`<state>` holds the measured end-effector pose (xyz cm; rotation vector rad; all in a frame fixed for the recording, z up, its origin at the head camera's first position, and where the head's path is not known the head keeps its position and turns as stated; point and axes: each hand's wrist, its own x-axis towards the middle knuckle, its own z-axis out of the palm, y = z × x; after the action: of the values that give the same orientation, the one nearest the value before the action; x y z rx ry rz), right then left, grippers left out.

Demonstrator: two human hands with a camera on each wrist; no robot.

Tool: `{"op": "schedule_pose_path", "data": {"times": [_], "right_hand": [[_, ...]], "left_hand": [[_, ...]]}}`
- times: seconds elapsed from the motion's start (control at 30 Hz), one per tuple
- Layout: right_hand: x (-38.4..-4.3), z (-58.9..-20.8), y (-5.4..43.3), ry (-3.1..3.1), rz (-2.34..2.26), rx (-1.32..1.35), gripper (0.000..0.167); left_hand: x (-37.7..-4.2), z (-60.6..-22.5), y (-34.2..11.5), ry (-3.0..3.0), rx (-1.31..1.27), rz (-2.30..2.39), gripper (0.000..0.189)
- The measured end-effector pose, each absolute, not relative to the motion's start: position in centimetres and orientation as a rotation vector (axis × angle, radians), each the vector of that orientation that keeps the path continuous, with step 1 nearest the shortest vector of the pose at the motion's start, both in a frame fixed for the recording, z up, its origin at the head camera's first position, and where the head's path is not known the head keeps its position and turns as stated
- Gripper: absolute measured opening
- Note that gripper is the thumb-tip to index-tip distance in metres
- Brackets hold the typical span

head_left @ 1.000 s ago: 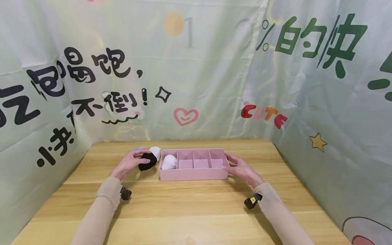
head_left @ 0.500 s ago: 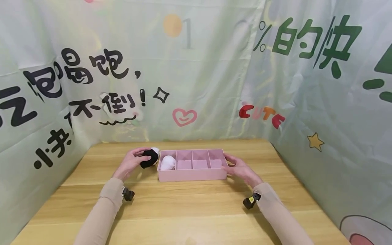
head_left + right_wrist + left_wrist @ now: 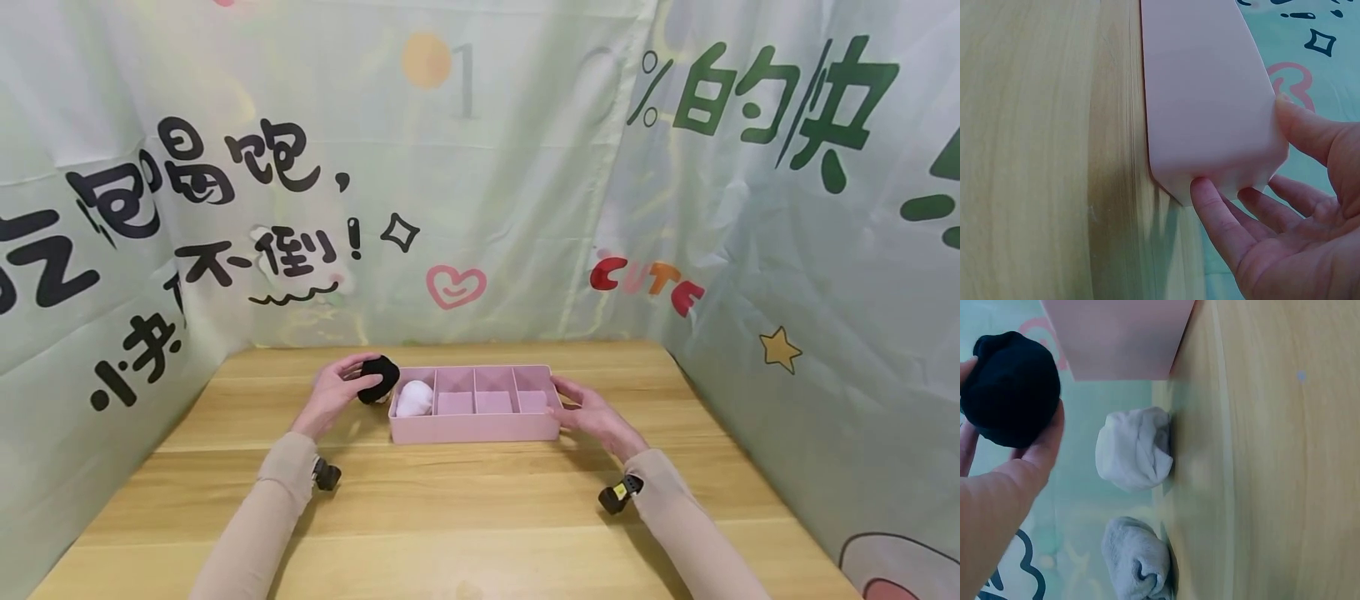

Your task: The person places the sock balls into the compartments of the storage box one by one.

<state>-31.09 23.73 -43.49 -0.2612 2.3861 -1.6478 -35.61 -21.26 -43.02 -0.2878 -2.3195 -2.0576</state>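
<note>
My left hand [image 3: 335, 393] holds a balled-up black sock [image 3: 380, 379] between thumb and fingers, raised beside the left end of a pink divided storage box [image 3: 474, 429]. In the left wrist view the black sock [image 3: 1010, 390] is up off the table. A balled white sock [image 3: 415, 398] sits in the box's leftmost compartment; the other compartments hold nothing. My right hand [image 3: 600, 419] grips the box's right end. In the right wrist view, its thumb is at the rim and its fingertips [image 3: 1204, 190] press the end wall.
On the wooden table [image 3: 480, 517], left of the box, lie a balled white sock [image 3: 1135, 449] and a rolled grey sock [image 3: 1138, 559], both hidden in the head view. Printed fabric [image 3: 510, 183] hangs behind and along both sides.
My left hand has lifted the black sock and carried it right, up to the box's left end. My right hand stays at the right end, and the box keeps its place.
</note>
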Motion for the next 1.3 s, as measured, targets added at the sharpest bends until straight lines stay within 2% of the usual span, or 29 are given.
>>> {"op": "schedule_pose_path", "data": {"times": [0.63, 0.93, 1.3], "right_hand": [[-31.0, -43.5, 23.9, 2.377, -1.654, -0.262, 0.071], [-31.0, -43.6, 23.7, 2.369, -1.674, -0.250, 0.070], [-31.0, -43.5, 23.8, 2.346, -1.681, -0.293, 0.071]], "left_hand": [[-35.9, -42.7, -18.8, -2.172, -0.361, -2.255, 0.057], [-35.9, -42.4, -17.4, -2.237, -0.318, -2.162, 0.056], [-35.4, -42.2, -15.4, -2.221, -0.479, -2.080, 0.051]]}}
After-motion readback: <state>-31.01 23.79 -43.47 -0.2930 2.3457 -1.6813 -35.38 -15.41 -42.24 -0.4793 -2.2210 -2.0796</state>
